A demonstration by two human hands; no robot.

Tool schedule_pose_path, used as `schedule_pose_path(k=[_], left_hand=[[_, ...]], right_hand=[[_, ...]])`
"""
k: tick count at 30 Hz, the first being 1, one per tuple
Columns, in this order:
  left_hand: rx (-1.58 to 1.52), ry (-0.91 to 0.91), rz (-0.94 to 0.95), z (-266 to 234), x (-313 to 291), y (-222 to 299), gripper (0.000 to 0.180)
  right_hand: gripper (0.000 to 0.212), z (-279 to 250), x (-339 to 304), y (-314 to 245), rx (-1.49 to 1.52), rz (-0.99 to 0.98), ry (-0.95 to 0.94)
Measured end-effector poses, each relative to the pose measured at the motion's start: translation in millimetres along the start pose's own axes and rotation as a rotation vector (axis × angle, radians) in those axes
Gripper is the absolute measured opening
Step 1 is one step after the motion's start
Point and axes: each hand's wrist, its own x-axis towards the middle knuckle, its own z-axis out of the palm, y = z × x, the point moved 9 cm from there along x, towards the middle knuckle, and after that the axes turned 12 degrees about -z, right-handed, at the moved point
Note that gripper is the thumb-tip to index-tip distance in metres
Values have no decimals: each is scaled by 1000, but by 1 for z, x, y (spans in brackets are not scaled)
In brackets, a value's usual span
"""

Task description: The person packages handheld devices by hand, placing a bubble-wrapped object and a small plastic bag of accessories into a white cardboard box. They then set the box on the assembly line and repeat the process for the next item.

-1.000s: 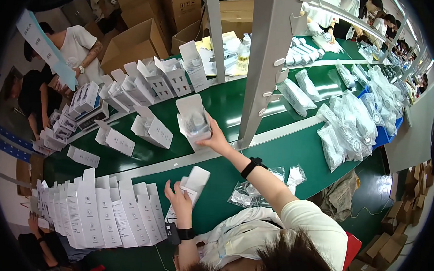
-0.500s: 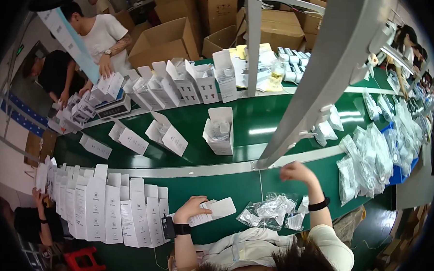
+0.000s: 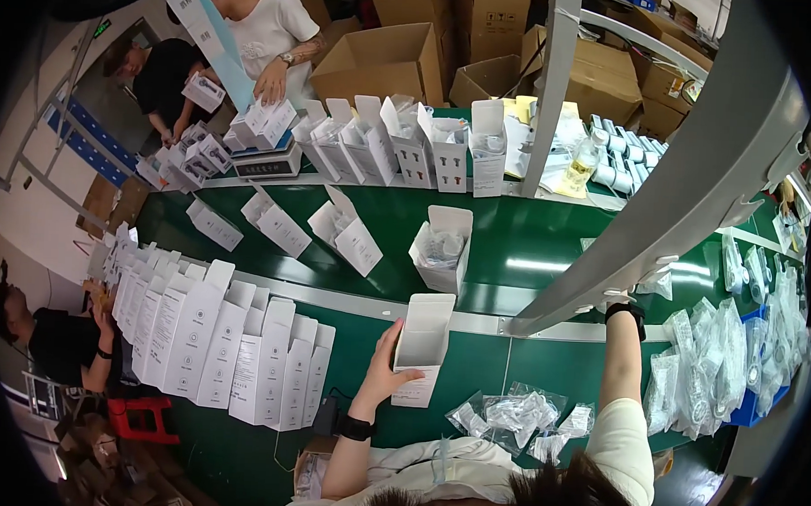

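My left hand (image 3: pixel 384 368) grips an upright white carton (image 3: pixel 422 340) by its side, thumb across the front; its top flap stands up and its mouth faces up. My right forearm (image 3: pixel 623 362), with a black wristband, reaches forward to the slanted grey post (image 3: pixel 643 191). The post hides the right hand's fingers. Past the post, near that hand, lies a clear plastic bag (image 3: pixel 657 284) with a pale item in it. Several small clear bags of white parts (image 3: pixel 516 416) lie on the green bench in front of me.
A row of open white cartons (image 3: pixel 207 335) stands at the left. Cartons with bagged contents (image 3: pixel 442 247) sit on the green belt beyond the metal rail. Bagged parts (image 3: pixel 699 365) pile at the right beside a blue bin (image 3: pixel 761 395). Two co-workers handle boxes at far left; another sits nearer.
My left hand has raised the carton from lying tilted to upright, mouth up. My right hand has reached forward and right, behind the post. The whole view has shifted.
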Motion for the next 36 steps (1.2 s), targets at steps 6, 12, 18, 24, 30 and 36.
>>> schedule_pose_path(k=[6,12,18,24,30,36], left_hand=[[258,-253,150,40,9,25,80],[320,-97,263,27,0,25,85],[372,-46,261,53,-9,33,81],[260,164,391,61,-35,55,86],[170,231,530,60,-38,52,85],[32,268,348,22,-25,-10,80]], right_hand=[[33,-40,-22,-15,626,-136,286],[39,44,-166,-280,1521,678,84],[48,53,-238,-420,1111,116,456],[63,93,-238,-460,668,-218,680],[53,118,-247,-511,-145,-691,45],[44,128,-297,-416,-170,-441,-289]])
